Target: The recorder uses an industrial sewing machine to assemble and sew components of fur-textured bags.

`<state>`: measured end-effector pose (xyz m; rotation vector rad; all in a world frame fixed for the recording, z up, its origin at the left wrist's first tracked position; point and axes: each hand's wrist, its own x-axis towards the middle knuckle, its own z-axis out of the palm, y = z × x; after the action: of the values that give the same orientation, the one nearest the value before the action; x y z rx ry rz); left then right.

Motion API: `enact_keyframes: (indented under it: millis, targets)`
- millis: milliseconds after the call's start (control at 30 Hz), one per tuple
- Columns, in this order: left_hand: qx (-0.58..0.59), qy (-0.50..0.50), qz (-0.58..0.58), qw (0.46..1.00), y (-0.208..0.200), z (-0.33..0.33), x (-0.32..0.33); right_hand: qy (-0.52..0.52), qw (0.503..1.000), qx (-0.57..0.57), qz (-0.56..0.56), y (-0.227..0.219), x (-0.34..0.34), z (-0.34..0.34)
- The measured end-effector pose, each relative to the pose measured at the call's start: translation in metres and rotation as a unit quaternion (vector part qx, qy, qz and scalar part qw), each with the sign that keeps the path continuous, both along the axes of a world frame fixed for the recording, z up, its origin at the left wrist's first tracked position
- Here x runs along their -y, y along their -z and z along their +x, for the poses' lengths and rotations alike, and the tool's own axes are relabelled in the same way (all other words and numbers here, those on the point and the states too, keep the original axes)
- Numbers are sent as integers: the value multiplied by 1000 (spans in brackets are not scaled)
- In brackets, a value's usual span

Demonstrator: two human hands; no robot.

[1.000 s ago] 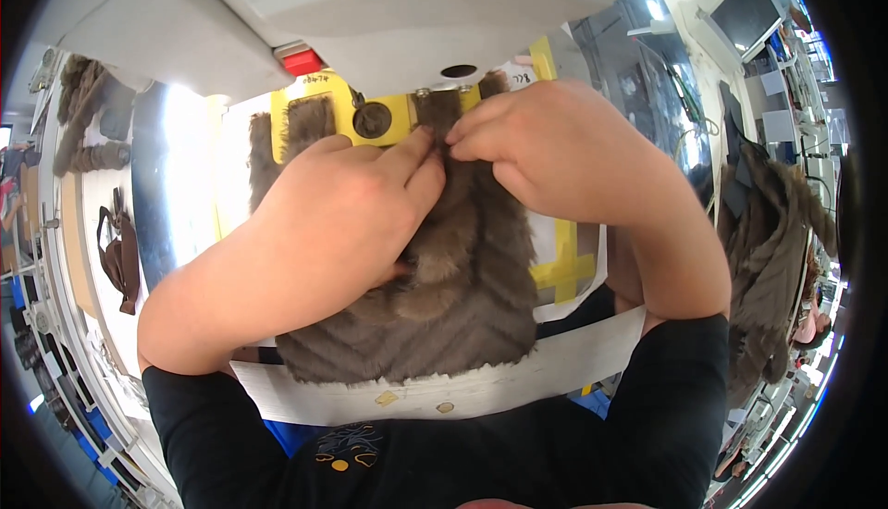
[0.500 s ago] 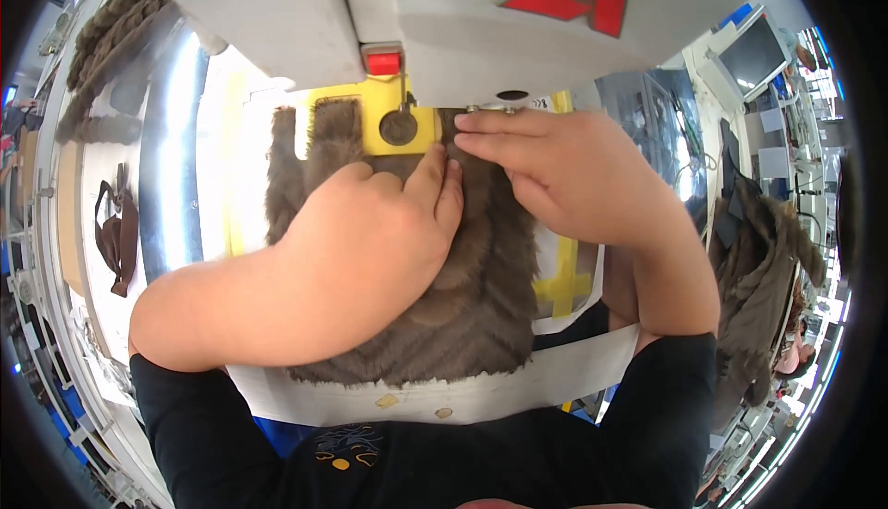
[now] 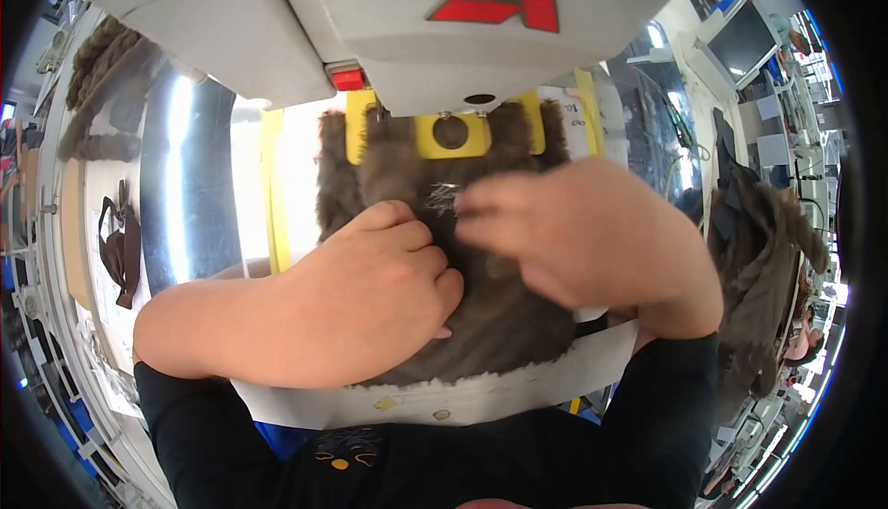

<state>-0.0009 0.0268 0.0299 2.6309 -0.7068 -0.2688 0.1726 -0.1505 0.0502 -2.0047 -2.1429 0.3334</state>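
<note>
A dark brown fur piece [image 3: 518, 315] lies under the machine head, over a yellow plate [image 3: 426, 146] with a round dark opening. My left hand [image 3: 393, 273] rests on the fur piece with its fingers curled down into it; the fingertips are hidden. Over the right part of the fur, my right hand [image 3: 555, 231] is smeared by motion, its fingers pointing left. Just beyond those fingers, a tangle of thin white lines [image 3: 442, 199], perhaps thread, shows on the fur. How the right fingers close cannot be made out.
The grey machine head [image 3: 407, 28] with a red sign overhangs the far side. A white sheet [image 3: 518, 389] lies under the fur's near edge. Brown straps [image 3: 120, 245] lie at left. A monitor [image 3: 743, 42] and a heap of brown fur [image 3: 754, 268] are at right.
The fur piece has shifted right relative to the view, and the white lines are now exposed. Both hands have drawn back from the yellow plate. The left fingers have curled in.
</note>
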Motion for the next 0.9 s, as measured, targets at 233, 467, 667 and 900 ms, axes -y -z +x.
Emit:
enact_keyframes:
  millis: [233,467,667,900]
  targets:
    - [97,-25,-36,994,16,7,13,-109,977,5,-185,-17,19,-6]
    - [72,-18,-49,996,17,12,13,-122,977,-2,-174,-21,23,0]
    - [-9,86,-140,986,23,10,20,-163,954,-73,-243,-29,27,-1]
    - [13,110,-93,990,35,3,19,223,912,-337,-71,-15,43,13]
